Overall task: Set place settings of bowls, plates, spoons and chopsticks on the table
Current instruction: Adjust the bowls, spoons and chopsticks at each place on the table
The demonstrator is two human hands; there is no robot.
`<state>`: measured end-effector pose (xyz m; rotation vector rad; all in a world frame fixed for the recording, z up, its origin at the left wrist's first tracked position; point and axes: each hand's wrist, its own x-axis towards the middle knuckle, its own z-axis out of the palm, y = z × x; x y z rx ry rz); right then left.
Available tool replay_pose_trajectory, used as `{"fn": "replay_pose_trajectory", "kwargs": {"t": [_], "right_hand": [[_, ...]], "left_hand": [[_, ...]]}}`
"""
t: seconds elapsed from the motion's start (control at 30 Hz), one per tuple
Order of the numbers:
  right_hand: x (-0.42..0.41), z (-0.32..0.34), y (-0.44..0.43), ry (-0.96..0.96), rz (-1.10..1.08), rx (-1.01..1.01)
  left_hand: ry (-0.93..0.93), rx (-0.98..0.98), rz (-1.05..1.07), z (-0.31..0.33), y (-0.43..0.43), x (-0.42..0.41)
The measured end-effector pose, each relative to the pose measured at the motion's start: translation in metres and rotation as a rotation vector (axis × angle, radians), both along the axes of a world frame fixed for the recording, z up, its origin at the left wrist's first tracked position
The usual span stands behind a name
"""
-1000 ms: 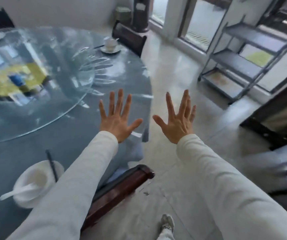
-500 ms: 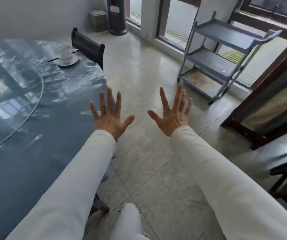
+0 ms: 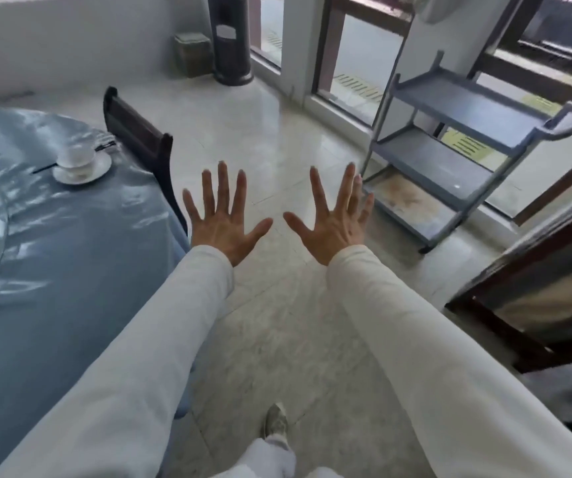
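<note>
I have both arms stretched out in front of me in pale sleeves, backs of the hands up. My left hand (image 3: pixel 224 220) is spread wide, fingers apart and gripping nothing. My right hand (image 3: pixel 334 222) is the same: fingers fanned, thumb out toward the left hand, empty. The two hands hang side by side over the pale tiled floor (image 3: pixel 277 139), with a gap between the thumbs.

The table (image 3: pixel 70 270), round and covered in a shiny blue cloth, fills the left of the view; its edge lies just left of my left forearm. On its far side, up and to the left of my left hand and well apart from it, sits one place setting: a white bowl (image 3: pixel 77 157) standing on a white plate (image 3: pixel 82 170). A dark chopstick (image 3: pixel 44 167) pokes out to the left of the plate; something dark shows at the bowl's right too, but it is too blurred for me to tell what. A dark wooden chair (image 3: pixel 139 139) stands against the table just right of that setting.

To the far right of my right hand stands a grey three-shelf cart (image 3: pixel 457 139), its shelves bare. My shoe (image 3: pixel 275 420) shows near the bottom, between my arms.
</note>
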<state>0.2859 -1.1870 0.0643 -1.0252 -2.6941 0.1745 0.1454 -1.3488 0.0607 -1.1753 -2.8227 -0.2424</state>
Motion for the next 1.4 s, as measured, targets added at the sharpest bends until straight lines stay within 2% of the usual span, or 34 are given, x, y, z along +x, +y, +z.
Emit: {"fn": "replay_pose_trajectory", "kwargs": {"t": [0.27,0.63,0.9,1.4], "right_hand": [[-0.107,0.014,0.148,0.028,0.061,-0.027],[-0.288,0.007,0.331,0.022,0.287,-0.050],[-0.437,0.008,0.375,0.040,0.466,-0.059],[-0.767,0.012,0.367,-0.003,0.731,0.034]], "left_hand": [[-0.018,-0.024,0.063,0.015,0.120,-0.105],[-0.057,-0.046,0.333,0.010,0.277,-0.245],[-0.094,-0.078,0.491,0.014,0.317,-0.341],[-0.114,0.000,0.765,-0.005,0.309,-0.627]]}}
